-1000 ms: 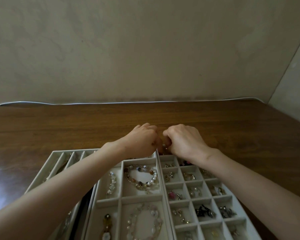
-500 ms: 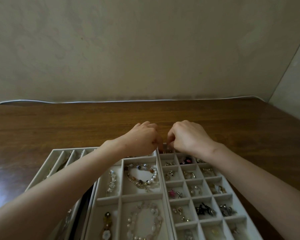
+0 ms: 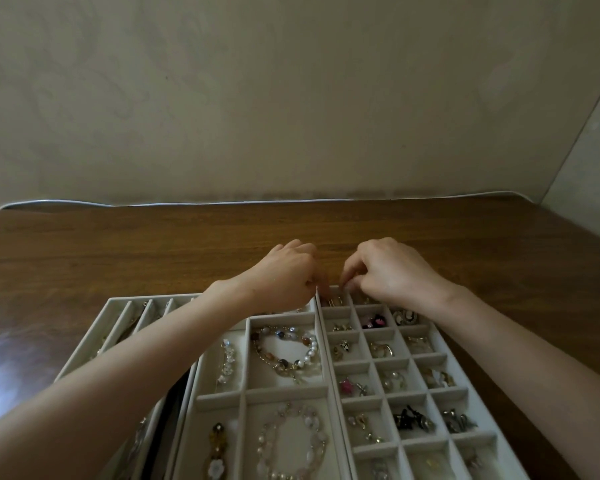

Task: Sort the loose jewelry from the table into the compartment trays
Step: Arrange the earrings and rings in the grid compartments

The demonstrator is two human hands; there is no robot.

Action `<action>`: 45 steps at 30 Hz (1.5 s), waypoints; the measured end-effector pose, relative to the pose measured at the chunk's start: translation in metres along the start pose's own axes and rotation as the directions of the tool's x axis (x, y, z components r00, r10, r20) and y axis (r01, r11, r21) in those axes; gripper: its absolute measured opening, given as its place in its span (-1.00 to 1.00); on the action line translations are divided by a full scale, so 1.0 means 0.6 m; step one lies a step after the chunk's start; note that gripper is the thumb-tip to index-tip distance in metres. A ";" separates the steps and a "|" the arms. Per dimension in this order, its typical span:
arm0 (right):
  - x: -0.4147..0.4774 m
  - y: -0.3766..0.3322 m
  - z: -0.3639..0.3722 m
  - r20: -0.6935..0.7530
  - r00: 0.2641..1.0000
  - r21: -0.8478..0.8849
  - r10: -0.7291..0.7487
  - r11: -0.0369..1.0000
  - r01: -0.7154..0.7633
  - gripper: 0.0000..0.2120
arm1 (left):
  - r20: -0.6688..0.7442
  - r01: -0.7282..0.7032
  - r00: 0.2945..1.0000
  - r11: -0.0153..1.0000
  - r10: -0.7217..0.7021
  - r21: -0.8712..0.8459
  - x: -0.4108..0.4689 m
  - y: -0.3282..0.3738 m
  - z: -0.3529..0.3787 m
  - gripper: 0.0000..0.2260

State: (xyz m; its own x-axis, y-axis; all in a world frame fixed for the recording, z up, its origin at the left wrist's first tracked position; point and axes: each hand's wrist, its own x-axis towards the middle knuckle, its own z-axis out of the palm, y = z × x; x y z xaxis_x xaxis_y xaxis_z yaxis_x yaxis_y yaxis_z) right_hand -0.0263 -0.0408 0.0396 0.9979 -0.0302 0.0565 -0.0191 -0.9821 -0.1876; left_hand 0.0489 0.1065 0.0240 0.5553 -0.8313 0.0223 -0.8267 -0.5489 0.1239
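Three pale grey compartment trays lie side by side on the wooden table. The right tray [image 3: 440, 398] has many small squares with earrings and rings. The middle tray [image 3: 245, 393] holds beaded bracelets. My left hand [image 3: 284, 275] hovers over the middle tray's far end with its fingers curled under, so anything in them is hidden. My right hand [image 3: 392, 268] is at the right tray's far left corner, thumb and forefinger brought together just above a small gold piece [image 3: 334, 301] in that compartment. Whether they touch it is unclear.
The left tray [image 3: 118, 306] has long narrow slots and is partly covered by my left forearm. A dark strip shows between the left and middle trays. Bare brown table [image 3: 153, 247] runs beyond the trays to a wall, with a thin white cable [image 3: 222, 202] along the back edge.
My hands were pressed together over the divider between the trays. They have come apart, the right one shifting right, and the gold piece now shows between them.
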 end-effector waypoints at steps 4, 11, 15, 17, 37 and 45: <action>-0.007 0.029 -0.015 -0.045 0.998 0.097 0.033 0.995 -0.029 -0.90 | -0.074 0.022 0.997 0.999 -0.024 -0.024 0.003 0.002 -0.002 -0.73; -0.025 0.072 -0.001 -0.066 0.995 0.184 0.073 0.981 -0.059 -0.86 | -0.109 -0.021 0.994 0.998 0.015 -0.054 0.019 0.029 -0.001 -0.79; -0.029 0.076 0.018 -0.105 0.993 0.078 0.044 0.996 -0.036 -0.95 | -0.108 -0.018 0.994 0.998 0.011 -0.064 0.039 0.044 0.001 -0.83; -0.031 0.072 0.024 -0.126 0.992 0.028 0.011 1.000 -0.008 -0.91 | -0.110 -0.008 0.994 0.997 -0.001 -0.079 0.049 0.050 -0.001 -0.86; -0.024 0.054 0.032 -0.146 0.989 -0.081 0.029 0.996 -0.041 -0.85 | 0.005 -0.038 0.999 0.995 0.039 -0.091 0.068 0.049 0.021 -0.79; -0.021 0.049 0.033 -0.137 0.988 -0.088 0.073 0.992 -0.085 -0.88 | 0.068 -0.033 0.997 0.992 0.042 -0.124 0.066 0.044 0.022 -0.82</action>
State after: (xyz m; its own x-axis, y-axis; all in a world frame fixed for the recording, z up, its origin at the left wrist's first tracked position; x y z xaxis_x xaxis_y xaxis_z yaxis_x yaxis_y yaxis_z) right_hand -0.0379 -0.0654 0.0141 0.9762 -0.1268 0.1761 -0.1094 -0.9884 -0.1052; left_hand 0.0476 0.0579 0.0150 0.5126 -0.8577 -0.0400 -0.8270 -0.5058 0.2454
